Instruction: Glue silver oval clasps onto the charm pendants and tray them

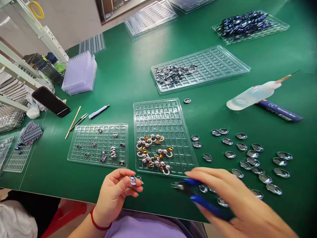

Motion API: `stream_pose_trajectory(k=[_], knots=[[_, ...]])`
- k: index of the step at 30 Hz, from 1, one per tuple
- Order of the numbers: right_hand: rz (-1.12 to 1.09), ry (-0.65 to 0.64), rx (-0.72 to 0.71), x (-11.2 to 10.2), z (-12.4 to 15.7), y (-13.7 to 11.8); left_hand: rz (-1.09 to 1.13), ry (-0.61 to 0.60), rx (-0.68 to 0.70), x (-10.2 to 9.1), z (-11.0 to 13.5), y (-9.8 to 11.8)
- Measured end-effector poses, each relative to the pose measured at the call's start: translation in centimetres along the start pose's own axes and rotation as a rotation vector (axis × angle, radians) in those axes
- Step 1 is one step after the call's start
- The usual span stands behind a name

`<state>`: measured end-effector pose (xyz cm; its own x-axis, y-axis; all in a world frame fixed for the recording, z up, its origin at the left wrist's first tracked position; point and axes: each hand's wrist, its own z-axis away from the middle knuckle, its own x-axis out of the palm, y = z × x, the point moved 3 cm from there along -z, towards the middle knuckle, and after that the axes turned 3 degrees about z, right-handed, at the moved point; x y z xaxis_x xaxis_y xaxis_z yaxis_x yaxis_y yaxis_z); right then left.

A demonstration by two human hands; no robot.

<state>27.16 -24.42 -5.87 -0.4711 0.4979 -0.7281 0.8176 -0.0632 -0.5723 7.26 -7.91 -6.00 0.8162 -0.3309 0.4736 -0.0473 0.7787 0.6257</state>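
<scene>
My left hand point(116, 191) hovers at the near table edge and pinches a small shiny oval gem point(133, 179) between thumb and fingertips. My right hand point(237, 201), blurred by motion, grips blue-handled pliers point(198, 195) whose dark jaws point left toward the gem. Just beyond both hands lies a clear grid tray point(163, 115) holding a heap of ring-shaped pieces with orange and silver stones point(153, 152). Several loose silver oval gems point(247, 153) lie on the green table point(123, 72) to the right of that tray.
A smaller grid tray point(99, 143) with a few stones sits left. Farther back are a tray with silver pieces point(200, 67), a tray of dark blue stones point(247, 24), a glue bottle point(252, 96), a stack of trays point(80, 72), a phone point(51, 101), sticks and a pen point(98, 111).
</scene>
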Motion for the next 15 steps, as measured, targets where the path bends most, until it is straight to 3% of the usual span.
stream_pose_trajectory(k=[6,15], knots=[[0.081,-0.029,-0.142,2.0,-3.6,-3.6,-0.077,0.026,0.079,-0.4,0.3,0.6],[0.081,-0.05,-0.175,2.9,-3.9,-4.6,-0.164,-0.025,0.101,-0.9,-0.1,-0.2]])
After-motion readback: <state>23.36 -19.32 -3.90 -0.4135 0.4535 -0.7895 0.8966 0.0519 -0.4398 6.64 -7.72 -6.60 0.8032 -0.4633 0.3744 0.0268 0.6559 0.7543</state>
